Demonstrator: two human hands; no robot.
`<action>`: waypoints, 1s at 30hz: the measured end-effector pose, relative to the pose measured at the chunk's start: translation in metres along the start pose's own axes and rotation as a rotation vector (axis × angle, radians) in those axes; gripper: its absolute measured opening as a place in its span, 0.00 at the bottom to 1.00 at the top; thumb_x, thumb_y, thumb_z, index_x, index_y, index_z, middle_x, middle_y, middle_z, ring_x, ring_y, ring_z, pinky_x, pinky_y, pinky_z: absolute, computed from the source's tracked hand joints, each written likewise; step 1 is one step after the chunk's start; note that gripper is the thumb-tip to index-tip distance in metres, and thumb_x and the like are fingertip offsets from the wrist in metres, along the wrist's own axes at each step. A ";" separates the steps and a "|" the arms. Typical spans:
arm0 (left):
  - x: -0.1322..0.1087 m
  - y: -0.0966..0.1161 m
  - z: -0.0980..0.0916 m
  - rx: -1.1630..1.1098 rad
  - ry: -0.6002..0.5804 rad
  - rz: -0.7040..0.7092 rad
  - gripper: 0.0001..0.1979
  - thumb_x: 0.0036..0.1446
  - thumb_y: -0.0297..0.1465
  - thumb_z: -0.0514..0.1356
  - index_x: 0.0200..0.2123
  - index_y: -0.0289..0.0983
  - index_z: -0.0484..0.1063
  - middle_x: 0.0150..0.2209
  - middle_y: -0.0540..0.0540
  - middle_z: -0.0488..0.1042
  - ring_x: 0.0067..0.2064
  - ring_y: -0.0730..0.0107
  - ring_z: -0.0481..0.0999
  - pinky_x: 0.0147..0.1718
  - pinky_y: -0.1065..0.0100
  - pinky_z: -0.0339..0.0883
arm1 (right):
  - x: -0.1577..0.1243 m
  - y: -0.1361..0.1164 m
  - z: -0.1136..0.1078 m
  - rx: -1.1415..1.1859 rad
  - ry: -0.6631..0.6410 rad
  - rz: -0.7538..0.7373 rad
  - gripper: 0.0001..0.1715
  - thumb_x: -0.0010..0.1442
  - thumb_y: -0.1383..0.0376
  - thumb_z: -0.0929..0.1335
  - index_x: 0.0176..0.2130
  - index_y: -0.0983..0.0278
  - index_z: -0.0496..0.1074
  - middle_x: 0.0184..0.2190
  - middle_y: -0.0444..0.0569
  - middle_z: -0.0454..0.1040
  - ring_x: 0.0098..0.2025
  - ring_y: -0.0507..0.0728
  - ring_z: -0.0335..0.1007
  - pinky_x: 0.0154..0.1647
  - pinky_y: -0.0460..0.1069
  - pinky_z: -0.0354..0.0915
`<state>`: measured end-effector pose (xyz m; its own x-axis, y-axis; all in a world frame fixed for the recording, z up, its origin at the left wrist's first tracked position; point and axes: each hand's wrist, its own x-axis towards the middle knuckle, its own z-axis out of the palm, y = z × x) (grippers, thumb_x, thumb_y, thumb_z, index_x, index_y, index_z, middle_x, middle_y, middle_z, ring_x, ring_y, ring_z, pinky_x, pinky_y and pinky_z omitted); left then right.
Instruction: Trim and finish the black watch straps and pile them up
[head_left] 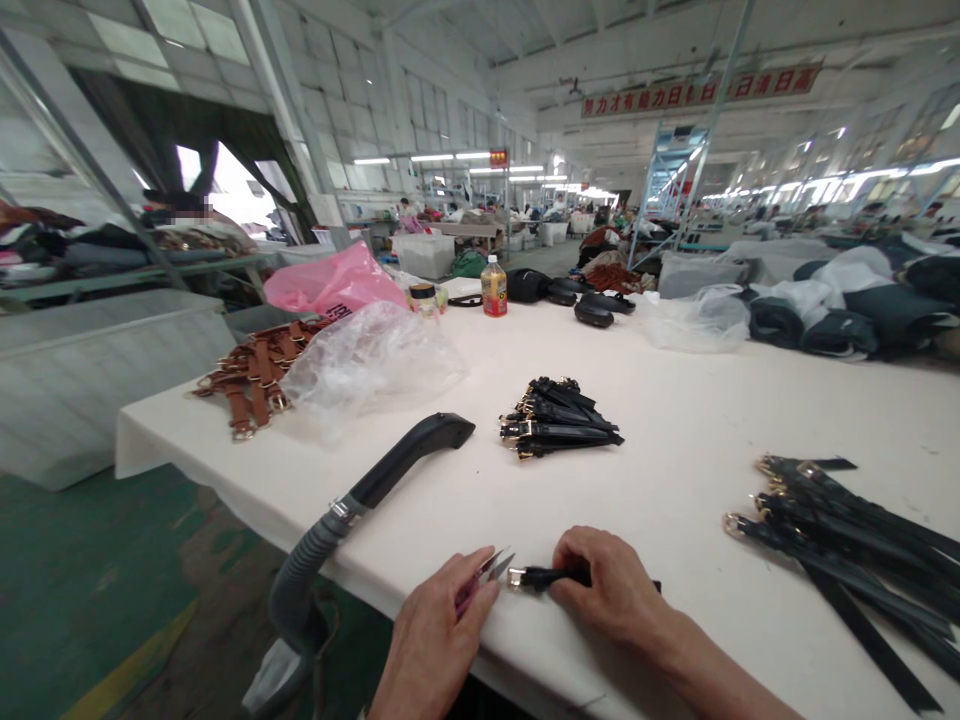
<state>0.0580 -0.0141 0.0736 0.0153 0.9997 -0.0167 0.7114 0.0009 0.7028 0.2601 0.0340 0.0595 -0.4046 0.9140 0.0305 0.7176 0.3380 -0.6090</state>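
Observation:
My left hand [439,630] is closed around small thread snips [495,567] with a pink grip; the blades point right at the buckle. My right hand [604,590] presses a short black strap [541,577] with a gold buckle flat against the white table [675,420] near its front edge. A pile of finished black buckle straps [559,420] lies in the middle of the table. Several longer black straps [840,530] with gold buckles fan out at the right.
A black vacuum nozzle on a grey hose [390,475] rests over the table's left front edge. Brown buckle straps [255,385], a clear plastic bag [367,365] and a pink bag [334,285] sit at the left. A bottle [493,287], black pouches [592,305] and fabric rolls [840,310] lie further back.

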 end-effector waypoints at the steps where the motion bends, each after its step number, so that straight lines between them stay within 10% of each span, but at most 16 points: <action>1: 0.001 0.000 0.000 -0.021 0.001 -0.006 0.16 0.56 0.40 0.50 0.45 0.44 0.69 0.41 0.49 0.74 0.42 0.68 0.71 0.43 0.68 0.64 | -0.001 0.000 0.000 0.016 0.007 -0.005 0.04 0.46 0.69 0.66 0.28 0.62 0.69 0.26 0.41 0.69 0.30 0.52 0.62 0.30 0.45 0.52; 30: 0.004 0.011 0.016 0.089 -0.059 -0.062 0.06 0.49 0.35 0.55 0.29 0.41 0.70 0.26 0.55 0.72 0.29 0.73 0.68 0.27 0.72 0.52 | -0.005 -0.009 0.005 0.027 -0.013 0.041 0.03 0.46 0.64 0.69 0.26 0.62 0.72 0.26 0.43 0.71 0.30 0.53 0.64 0.30 0.45 0.54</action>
<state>0.0771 -0.0105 0.0703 0.0087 0.9948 -0.1013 0.7718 0.0578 0.6333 0.2525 0.0250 0.0611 -0.3822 0.9240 -0.0053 0.7182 0.2935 -0.6309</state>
